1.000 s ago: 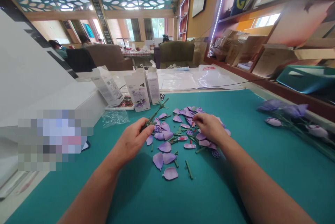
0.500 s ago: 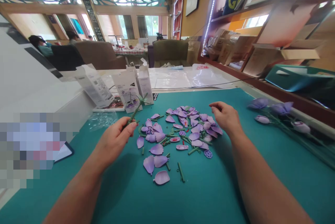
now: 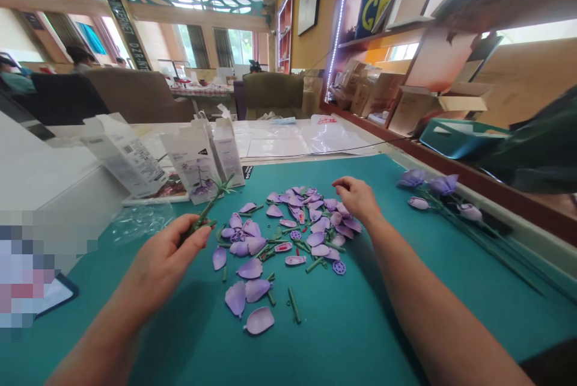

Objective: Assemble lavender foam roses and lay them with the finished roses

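Note:
My left hand [image 3: 174, 254] is closed around a green plastic flower stem [image 3: 210, 202], which tilts up to the right and has pointed leafy bits at its top. To the right of this hand lies a loose pile of purple toy petals [image 3: 250, 269], mixed with short green stem pieces [image 3: 294, 305], purple wheel-shaped parts [image 3: 339, 267] and small red bits. Over the right edge of the pile hovers my right hand [image 3: 360, 201], its fingers loosely bent and apart, with nothing visible in them.
Assembled purple flowers [image 3: 442, 184] on long green stems lie at the right of the green mat [image 3: 351, 338]. Opened white boxes [image 3: 192, 160] and a clear plastic bag [image 3: 142, 220] stand and lie at the back left. A teal bin [image 3: 451, 138] sits back right.
The view has turned to the right, so the mat, pile and boxes appear further left. Both hands keep about the same pose, and the stem stays in my left hand.

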`<act>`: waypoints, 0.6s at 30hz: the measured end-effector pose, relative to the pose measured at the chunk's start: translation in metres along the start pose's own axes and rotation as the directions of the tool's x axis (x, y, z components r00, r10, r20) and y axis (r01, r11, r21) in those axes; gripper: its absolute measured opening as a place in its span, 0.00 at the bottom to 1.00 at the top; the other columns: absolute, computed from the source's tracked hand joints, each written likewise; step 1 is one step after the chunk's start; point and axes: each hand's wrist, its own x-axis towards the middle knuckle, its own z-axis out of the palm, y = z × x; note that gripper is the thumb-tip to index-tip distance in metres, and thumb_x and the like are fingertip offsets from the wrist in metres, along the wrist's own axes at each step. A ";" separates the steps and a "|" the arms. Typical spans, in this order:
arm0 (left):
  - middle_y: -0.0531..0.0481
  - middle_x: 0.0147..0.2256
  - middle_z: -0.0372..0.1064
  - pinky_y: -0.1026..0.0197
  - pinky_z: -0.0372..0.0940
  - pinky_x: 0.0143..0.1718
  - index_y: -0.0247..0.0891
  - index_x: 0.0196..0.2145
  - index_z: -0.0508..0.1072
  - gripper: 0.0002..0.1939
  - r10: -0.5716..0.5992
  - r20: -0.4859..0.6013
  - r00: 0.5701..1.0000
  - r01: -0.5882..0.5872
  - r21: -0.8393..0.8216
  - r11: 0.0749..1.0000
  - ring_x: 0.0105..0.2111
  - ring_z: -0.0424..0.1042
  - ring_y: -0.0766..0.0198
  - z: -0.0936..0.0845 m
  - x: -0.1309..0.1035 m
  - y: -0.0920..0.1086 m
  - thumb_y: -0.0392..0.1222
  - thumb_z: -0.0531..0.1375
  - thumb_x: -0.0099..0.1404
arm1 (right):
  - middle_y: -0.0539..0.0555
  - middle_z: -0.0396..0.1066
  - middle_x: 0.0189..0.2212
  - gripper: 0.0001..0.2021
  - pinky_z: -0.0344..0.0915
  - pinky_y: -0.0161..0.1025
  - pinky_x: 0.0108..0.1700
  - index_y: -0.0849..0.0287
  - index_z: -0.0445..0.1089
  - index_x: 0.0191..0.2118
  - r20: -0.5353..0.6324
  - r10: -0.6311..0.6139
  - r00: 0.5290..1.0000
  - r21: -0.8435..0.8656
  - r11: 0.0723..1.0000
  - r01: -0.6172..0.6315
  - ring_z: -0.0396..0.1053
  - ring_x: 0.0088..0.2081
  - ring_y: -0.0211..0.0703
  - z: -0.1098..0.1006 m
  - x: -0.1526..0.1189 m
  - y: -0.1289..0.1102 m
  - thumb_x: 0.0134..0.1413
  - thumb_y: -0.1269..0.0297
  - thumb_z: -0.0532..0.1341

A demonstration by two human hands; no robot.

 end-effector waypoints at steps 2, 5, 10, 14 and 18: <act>0.55 0.27 0.66 0.62 0.58 0.30 0.42 0.36 0.69 0.24 0.008 -0.013 1.000 -0.008 0.004 1.000 0.29 0.65 0.60 0.001 0.000 -0.001 0.63 0.49 0.57 | 0.52 0.78 0.37 0.13 0.65 0.37 0.42 0.55 0.77 0.40 0.025 -0.011 1.000 -0.043 0.999 0.012 0.73 0.39 0.43 0.001 0.008 0.001 0.55 0.68 0.55; 0.55 0.27 0.66 0.61 0.58 0.30 0.42 0.39 0.70 0.26 0.012 -0.019 1.000 -0.012 0.003 1.000 0.28 0.64 0.60 0.001 0.003 -0.004 0.64 0.50 0.55 | 0.53 0.78 0.41 0.14 0.65 0.37 0.45 0.54 0.77 0.41 0.077 -0.016 0.997 -0.110 0.994 0.024 0.73 0.43 0.44 0.007 0.018 0.003 0.55 0.69 0.55; 0.53 0.27 0.69 0.59 0.60 0.30 0.45 0.37 0.72 0.24 0.004 -0.034 0.999 -0.006 -0.044 0.999 0.30 0.67 0.55 0.003 0.004 -0.003 0.64 0.52 0.53 | 0.53 0.77 0.45 0.14 0.63 0.36 0.47 0.54 0.77 0.43 0.195 -0.005 0.981 -0.211 0.976 0.047 0.72 0.47 0.46 0.025 0.026 0.008 0.54 0.69 0.57; 0.54 0.28 0.70 0.58 0.60 0.31 0.48 0.34 0.72 0.19 0.007 -0.075 0.997 -0.013 -0.079 0.997 0.31 0.67 0.54 0.006 -0.003 0.005 0.62 0.53 0.55 | 0.56 0.77 0.44 0.13 0.64 0.36 0.45 0.55 0.77 0.43 0.269 0.010 0.963 -0.262 0.963 0.063 0.72 0.47 0.48 0.036 0.028 0.012 0.53 0.63 0.59; 0.56 0.26 0.68 0.61 0.58 0.31 0.42 0.36 0.72 0.20 -0.021 -0.081 0.996 0.016 -0.066 0.998 0.29 0.66 0.58 0.009 -0.007 0.011 0.59 0.54 0.57 | 0.56 0.79 0.37 0.13 0.63 0.34 0.41 0.54 0.79 0.39 0.311 0.013 0.950 -0.291 0.953 0.082 0.74 0.42 0.46 0.043 0.029 0.015 0.54 0.59 0.59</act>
